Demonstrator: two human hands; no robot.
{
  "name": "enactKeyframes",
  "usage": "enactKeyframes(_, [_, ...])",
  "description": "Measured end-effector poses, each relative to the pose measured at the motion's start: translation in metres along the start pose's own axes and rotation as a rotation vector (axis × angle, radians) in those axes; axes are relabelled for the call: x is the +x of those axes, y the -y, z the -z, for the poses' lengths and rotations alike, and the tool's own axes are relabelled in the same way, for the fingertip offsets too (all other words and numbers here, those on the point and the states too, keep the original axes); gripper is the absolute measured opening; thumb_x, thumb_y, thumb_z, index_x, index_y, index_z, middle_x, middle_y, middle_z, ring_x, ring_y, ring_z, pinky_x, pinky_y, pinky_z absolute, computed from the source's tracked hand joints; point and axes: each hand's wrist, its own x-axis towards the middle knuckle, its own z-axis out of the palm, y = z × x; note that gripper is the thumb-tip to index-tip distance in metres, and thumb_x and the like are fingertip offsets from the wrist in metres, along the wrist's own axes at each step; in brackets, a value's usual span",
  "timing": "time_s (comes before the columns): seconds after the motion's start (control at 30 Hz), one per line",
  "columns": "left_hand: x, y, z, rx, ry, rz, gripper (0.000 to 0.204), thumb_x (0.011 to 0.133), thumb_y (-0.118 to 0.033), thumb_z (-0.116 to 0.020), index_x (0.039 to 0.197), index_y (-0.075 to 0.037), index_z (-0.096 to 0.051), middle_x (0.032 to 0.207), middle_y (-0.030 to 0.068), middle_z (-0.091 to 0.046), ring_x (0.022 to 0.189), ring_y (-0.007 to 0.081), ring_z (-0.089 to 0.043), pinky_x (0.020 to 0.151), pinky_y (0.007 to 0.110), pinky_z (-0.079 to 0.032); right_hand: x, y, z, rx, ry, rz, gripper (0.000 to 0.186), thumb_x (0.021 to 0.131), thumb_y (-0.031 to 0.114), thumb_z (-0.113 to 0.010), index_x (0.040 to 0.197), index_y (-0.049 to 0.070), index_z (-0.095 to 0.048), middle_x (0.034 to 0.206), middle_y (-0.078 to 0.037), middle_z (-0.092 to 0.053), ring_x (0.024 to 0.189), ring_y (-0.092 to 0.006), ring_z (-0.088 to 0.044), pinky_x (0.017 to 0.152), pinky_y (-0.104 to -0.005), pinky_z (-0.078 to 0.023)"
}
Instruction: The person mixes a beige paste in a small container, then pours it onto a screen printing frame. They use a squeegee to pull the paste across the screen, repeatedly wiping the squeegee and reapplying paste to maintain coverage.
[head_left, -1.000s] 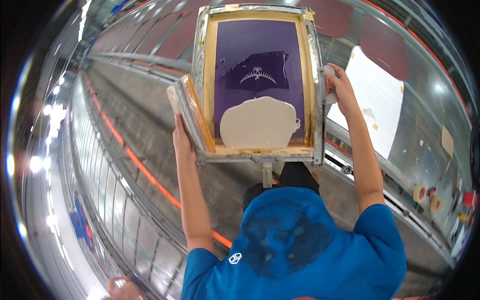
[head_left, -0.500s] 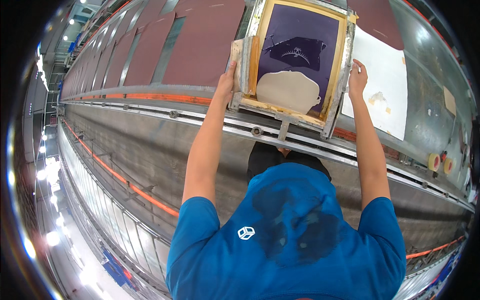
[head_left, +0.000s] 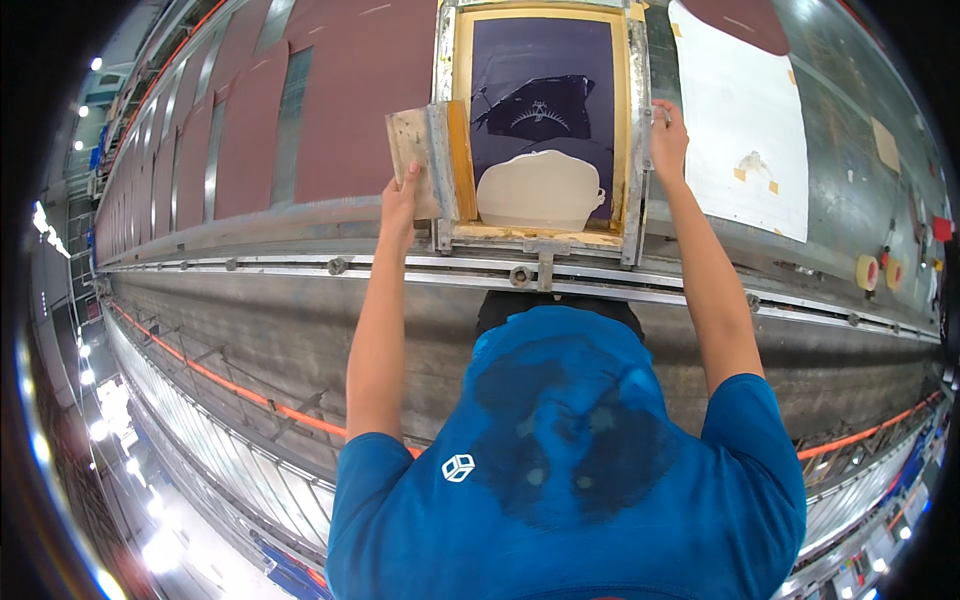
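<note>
A screen printing frame (head_left: 632,200) with a yellow-edged purple mesh (head_left: 540,50) lies across the table. Thick beige ink (head_left: 538,190) pools at the mesh's near end, below a dark patch (head_left: 540,108) bearing a pale curved motif. My left hand (head_left: 398,205) grips the pale wooden board of a squeegee (head_left: 410,150), thumb on its face; the squeegee's orange blade leans over the frame's left side. At the frame's right side, my right hand (head_left: 669,142) has its fingers curled against the metal edge.
Maroon sheets (head_left: 350,110) lie in a row to the left. On the right sits a white sheet (head_left: 740,130) with tape pieces, and farther out tape rolls (head_left: 868,272). A metal rail (head_left: 440,268) runs along the table's near edge, between my body and the frame.
My right hand, slightly off the frame before, now touches its right edge. The frame appears straighter and farther left in view. My left hand stays on the squeegee, its thumb now across the board.
</note>
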Motion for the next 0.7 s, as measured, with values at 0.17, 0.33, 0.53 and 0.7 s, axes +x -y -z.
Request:
enactKeyframes(0.17, [-0.021,-0.049,-0.034,0.269,0.289,-0.133,0.058,0.080,-0.012,-0.083,0.130,0.001,-0.056,0.112,0.0088,-0.068,0.100,0.0189,-0.065,0.090,0.034,-0.052,0.004,-0.004,0.002,-0.098,-0.021,0.034,0.022,0.101,0.022,-0.054,0.115,0.014,-0.069,0.066,-0.009,-0.055,0.062,-0.0217,-0.052,0.065,-0.0394,-0.043])
enactKeyframes(0.33, [-0.005,-0.057,-0.059,0.801,0.522,-0.196,0.046,0.079,-0.013,-0.082,0.119,0.000,-0.066,0.096,0.0097,-0.071,0.091,0.0180,-0.066,0.085,0.034,-0.051,-0.001,0.009,0.001,-0.119,-0.020,0.021,0.023,0.101,0.024,-0.054,0.116,0.014,-0.068,0.067,-0.010,-0.056,0.064,-0.0224,-0.054,0.068,-0.0387,-0.045])
enactKeyframes(0.53, [0.024,-0.039,-0.105,1.047,0.719,-0.274,0.038,0.074,-0.015,-0.084,0.108,-0.001,-0.073,0.087,0.0136,-0.072,0.084,0.0226,-0.067,0.080,0.035,-0.051,0.004,-0.008,-0.004,-0.202,0.016,-0.014,0.024,0.102,0.024,-0.053,0.119,0.015,-0.067,0.068,-0.012,-0.059,0.064,-0.0237,-0.056,0.070,-0.0393,-0.046])
enactKeyframes(0.7, [0.059,-0.024,-0.133,1.186,0.967,-0.139,0.048,0.065,-0.014,-0.088,0.110,-0.004,-0.074,0.098,0.0167,-0.075,0.092,0.0300,-0.071,0.083,0.039,-0.053,0.006,-0.004,0.001,-0.194,0.052,-0.073,0.025,0.102,0.025,-0.053,0.119,0.015,-0.067,0.069,-0.014,-0.059,0.066,-0.0273,-0.058,0.072,-0.0411,-0.047])
